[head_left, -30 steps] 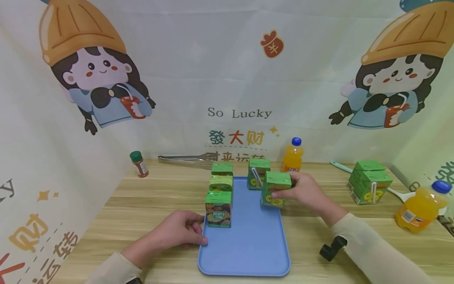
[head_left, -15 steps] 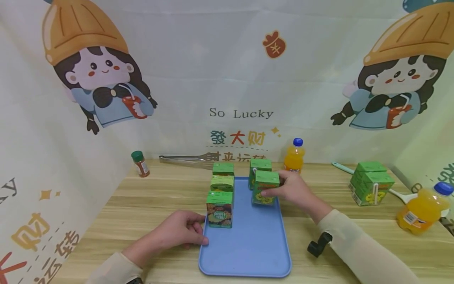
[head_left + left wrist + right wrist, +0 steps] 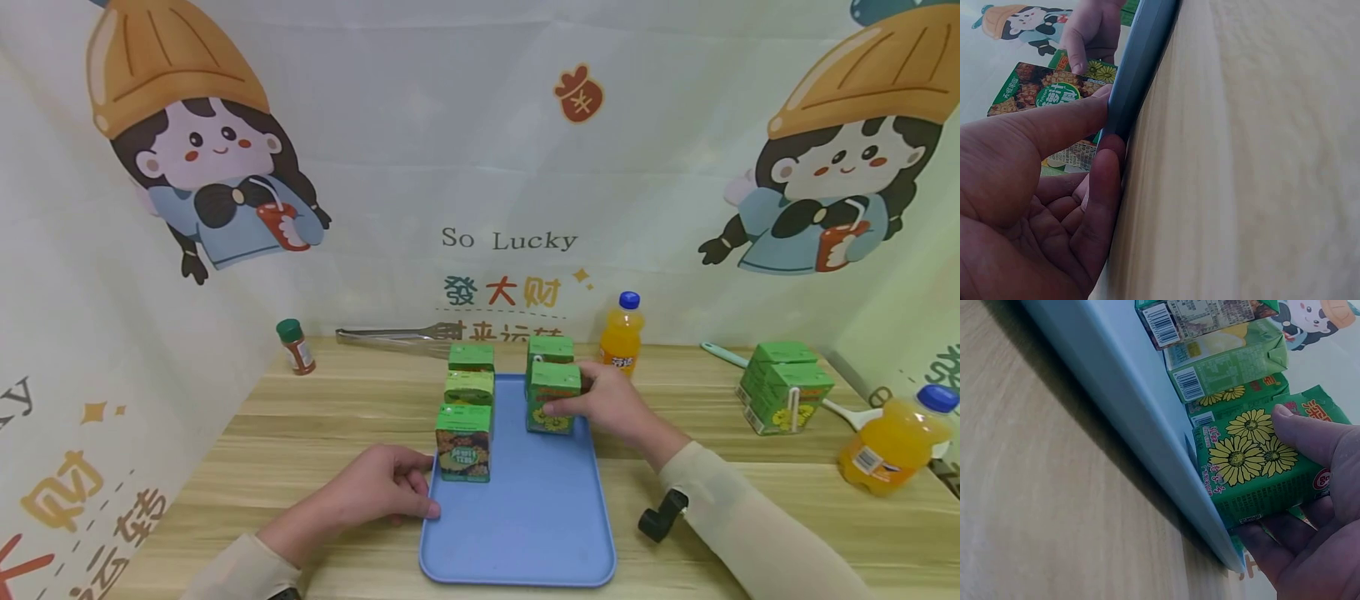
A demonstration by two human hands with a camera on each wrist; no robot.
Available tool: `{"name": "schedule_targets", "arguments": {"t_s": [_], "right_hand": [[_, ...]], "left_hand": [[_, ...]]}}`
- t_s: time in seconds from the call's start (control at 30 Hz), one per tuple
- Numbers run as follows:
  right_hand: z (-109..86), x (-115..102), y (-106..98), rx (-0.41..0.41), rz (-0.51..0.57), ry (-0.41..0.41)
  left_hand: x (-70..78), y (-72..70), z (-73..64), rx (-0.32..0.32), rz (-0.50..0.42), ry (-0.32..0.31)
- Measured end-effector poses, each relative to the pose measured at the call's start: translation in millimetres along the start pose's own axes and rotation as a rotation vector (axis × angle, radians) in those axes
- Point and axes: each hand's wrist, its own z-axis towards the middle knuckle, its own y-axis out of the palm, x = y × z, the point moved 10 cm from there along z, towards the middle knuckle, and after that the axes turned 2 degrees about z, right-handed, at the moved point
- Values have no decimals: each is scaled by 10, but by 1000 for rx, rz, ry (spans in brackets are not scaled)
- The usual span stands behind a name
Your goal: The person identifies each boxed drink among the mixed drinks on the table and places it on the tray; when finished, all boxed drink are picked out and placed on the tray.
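Observation:
My right hand (image 3: 615, 408) grips a green drink carton (image 3: 553, 400) printed with yellow flowers, thumb on the near face and fingers on the far side. The carton is upright, its base right at the blue tray (image 3: 525, 525), just in front of another green carton (image 3: 551, 347). In the right wrist view the held carton's flowered face (image 3: 1247, 450) shows close to the tray wall. My left hand (image 3: 378, 483) pinches the tray's left rim (image 3: 1141, 69) between thumb and fingers. Beside it stands a carton with brown pineapple print (image 3: 463, 442), heading a row with a lighter green carton (image 3: 468, 388) and another behind.
Two green cartons (image 3: 791, 392) stand at the right, near an orange drink bottle (image 3: 892, 442) and a white-ended utensil (image 3: 851, 412). Another orange bottle (image 3: 621, 333) is behind the tray. Metal tongs (image 3: 397, 335) and a green-capped spice jar (image 3: 296, 348) lie towards the back left.
My right hand has brought the flowered carton leftward over the tray, in line with the green carton behind it. The left hand has kept its place on the rim.

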Motion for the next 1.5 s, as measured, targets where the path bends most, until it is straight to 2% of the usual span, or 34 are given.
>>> {"name": "schedule_targets", "arguments": {"t_s": [0.47,0.73,1.07,1.5], "right_hand": [[11,56,37,-10,-28,24],[17,-3,36,-15,-55,-25],[-30,-21,22,-11,-80,-41],[-87,-90,-92,-15,-133,-56]], "left_hand": [[-17,-1,11,-4,0,1],[-13,-15,6,6,4,-1],[-35,-10,3,4,-4,-9],[-6,5,27,-2,7,0]]}}
